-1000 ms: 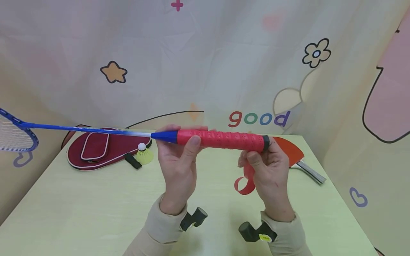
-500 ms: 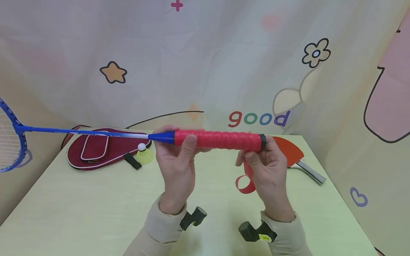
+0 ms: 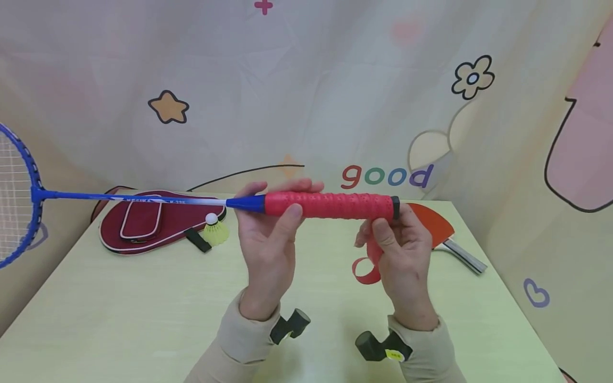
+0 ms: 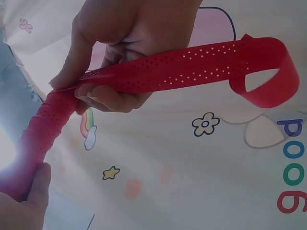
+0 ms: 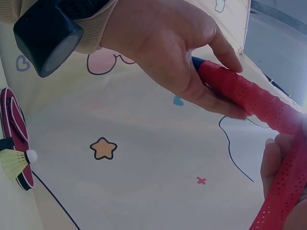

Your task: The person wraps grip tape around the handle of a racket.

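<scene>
A blue badminton racket (image 3: 244,204) lies level across both hands above the table, its head cut off at the left edge of the head view. Red perforated grip tape (image 4: 201,67) is wound round its handle in overlapping turns. My left hand (image 3: 268,244) holds the handle beside the blue cone, thumb in front and fingers behind, their tips showing above it. At the black butt end, my right hand (image 3: 407,255) pinches the tape between thumb and fingers. From that pinch the loose tape hangs down and curls into a loop.
On the table (image 3: 119,314), a maroon racket bag (image 3: 172,226) lies at the back left. In front of it are a yellow shuttlecock (image 3: 215,232) and a small black strap (image 3: 198,240). A table tennis bat (image 3: 433,223) with orange-red rubber lies behind my right hand. A printed curtain (image 3: 306,96) hangs behind.
The racket has turned about its shaft, so its strung head shows more face-on and lettering on the shaft now shows. My left fingertips now reach above the handle. The right hand keeps its pinch.
</scene>
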`<state>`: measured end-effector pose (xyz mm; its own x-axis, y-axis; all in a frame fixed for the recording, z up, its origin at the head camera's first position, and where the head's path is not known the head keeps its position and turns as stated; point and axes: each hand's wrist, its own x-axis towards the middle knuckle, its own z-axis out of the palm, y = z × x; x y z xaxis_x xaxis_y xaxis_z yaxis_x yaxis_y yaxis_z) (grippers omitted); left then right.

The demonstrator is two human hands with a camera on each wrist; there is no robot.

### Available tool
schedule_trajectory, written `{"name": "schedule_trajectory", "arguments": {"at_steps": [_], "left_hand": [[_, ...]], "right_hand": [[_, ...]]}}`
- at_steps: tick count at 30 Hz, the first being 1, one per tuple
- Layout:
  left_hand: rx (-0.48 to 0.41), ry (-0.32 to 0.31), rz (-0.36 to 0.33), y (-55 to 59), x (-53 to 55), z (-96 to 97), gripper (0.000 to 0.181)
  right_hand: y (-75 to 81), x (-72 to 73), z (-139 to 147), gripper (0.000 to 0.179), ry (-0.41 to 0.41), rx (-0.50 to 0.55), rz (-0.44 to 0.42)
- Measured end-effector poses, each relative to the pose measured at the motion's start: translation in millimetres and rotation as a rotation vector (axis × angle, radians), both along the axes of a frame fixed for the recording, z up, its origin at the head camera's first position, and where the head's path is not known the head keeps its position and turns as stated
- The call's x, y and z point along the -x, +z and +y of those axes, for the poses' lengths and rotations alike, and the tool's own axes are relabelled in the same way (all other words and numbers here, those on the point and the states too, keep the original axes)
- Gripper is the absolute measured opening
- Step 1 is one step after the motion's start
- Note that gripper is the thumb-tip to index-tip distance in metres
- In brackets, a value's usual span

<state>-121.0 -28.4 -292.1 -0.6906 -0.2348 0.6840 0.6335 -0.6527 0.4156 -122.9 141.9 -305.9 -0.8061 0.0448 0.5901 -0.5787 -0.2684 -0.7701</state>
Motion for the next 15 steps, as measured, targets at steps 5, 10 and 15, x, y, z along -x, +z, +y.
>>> {"name": "schedule_trajectory", "arguments": {"at_steps": [5, 10, 15], "left_hand": [[0.003, 0.027, -0.023, 0.2, -0.7, -1.1, 0.044], [-0.012, 0.062, -0.054, -0.1, -1.0, -0.3, 0.046], [-0.011, 0.105, -0.065, -0.9, -1.1, 0.1, 0.048]], "right_hand": [[-0.8, 1.3, 0.8, 0.020, -0.049, -0.035, 0.013], [-1.6, 3.0, 1.3, 0.022, -0.079, -0.067, 0.046], [-2.4, 2.7, 0.0, 0.018, -0.093, -0.080, 0.018]]}}
